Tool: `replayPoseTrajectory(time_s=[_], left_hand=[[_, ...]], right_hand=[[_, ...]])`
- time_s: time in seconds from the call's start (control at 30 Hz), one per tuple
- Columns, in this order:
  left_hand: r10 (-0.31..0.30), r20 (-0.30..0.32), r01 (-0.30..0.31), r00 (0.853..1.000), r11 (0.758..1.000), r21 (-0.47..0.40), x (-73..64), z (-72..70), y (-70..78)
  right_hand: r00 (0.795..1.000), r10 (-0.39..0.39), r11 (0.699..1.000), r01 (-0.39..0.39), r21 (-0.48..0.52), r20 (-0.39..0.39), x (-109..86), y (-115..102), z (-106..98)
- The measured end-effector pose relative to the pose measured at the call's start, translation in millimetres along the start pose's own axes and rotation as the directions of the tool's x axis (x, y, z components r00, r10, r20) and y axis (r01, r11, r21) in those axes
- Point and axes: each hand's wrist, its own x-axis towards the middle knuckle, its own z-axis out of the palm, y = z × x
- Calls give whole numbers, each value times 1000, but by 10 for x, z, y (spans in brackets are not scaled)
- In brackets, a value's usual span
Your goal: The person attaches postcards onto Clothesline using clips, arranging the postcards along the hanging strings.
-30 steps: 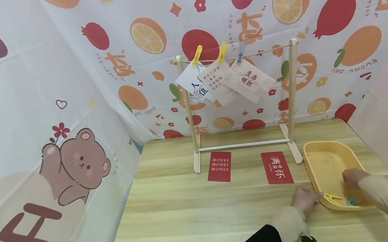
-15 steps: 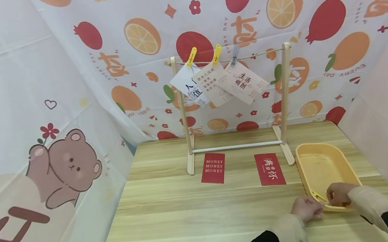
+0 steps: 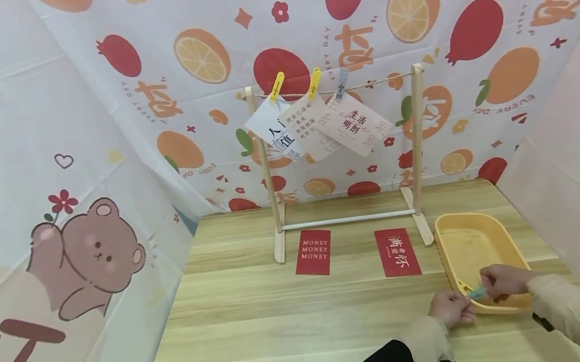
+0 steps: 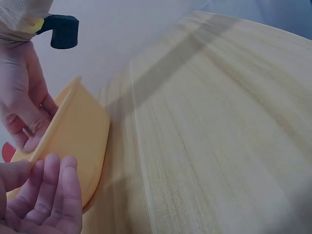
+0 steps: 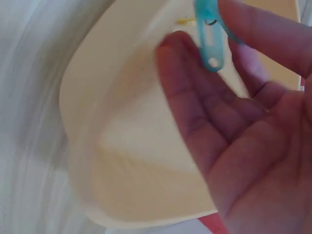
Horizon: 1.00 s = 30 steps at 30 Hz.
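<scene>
One blue clothespin [image 3: 478,293], held over the near end of one yellow tray [image 3: 473,239].
I count two hands: the right hand [image 3: 503,281], thumb and fingers pinching the clothespin; the left hand [image 3: 450,309], pinching the tray's rim. Also one yellow clothespin [image 3: 464,288] inside the tray, two red cards [image 3: 313,252] flat on one table [image 3: 282,331], one wooden rack [image 3: 417,141], three pale cards [image 3: 269,126] hung from its cord [image 3: 380,83] by two yellow clips [image 3: 315,82] and one grey clip [image 3: 342,83].

Black sleeves [image 3: 388,361], cream cuffs [image 3: 563,299], bare fingers [image 5: 183,100]

Light-blue clip [image 5: 212,41] — pinched in right hand [image 3: 501,281], over tray [image 3: 468,243].
</scene>
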Motion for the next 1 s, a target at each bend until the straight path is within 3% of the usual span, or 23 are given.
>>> replayPoseTrajectory(time_s=[0.1, 0.2, 0.37, 0.47, 0.6, 0.73, 0.8, 1.0], left_hand=[[-4, 2, 4, 1000, 1000, -1, -18, -12, 29], [-11, 7, 11, 1000, 1000, -2, -37, -24, 60], [-22, 38, 21, 999, 1000, 3, -24, -68, 70], [-31, 52, 29, 998, 999, 30, 44, -137, 65], [-17, 13, 17, 1000, 998, 55, 172, -259, 90], [2, -3, -2, 1000, 998, 66, 219, -299, 117], [-9, 25, 7, 1000, 997, 80, 195, -268, 111], [-22, 74, 15, 997, 995, 97, 97, -118, 39]], right_hand=[[999, -44, 999, 45, 21, -29, 23, -10, 26], [986, -57, 996, 46, -73, -154, 26, -59, 48], [926, -89, 975, 5, -223, -368, 78, -136, 73], [895, -84, 986, 13, -164, -438, 115, -174, 72], [850, -43, 998, 9, -66, -525, 132, -212, 50], [805, 4, 996, -55, -68, -593, 125, -204, 32], [797, 8, 994, -70, -79, -603, 123, -181, 31], [804, 5, 990, -88, -111, -595, 124, -103, 93]])
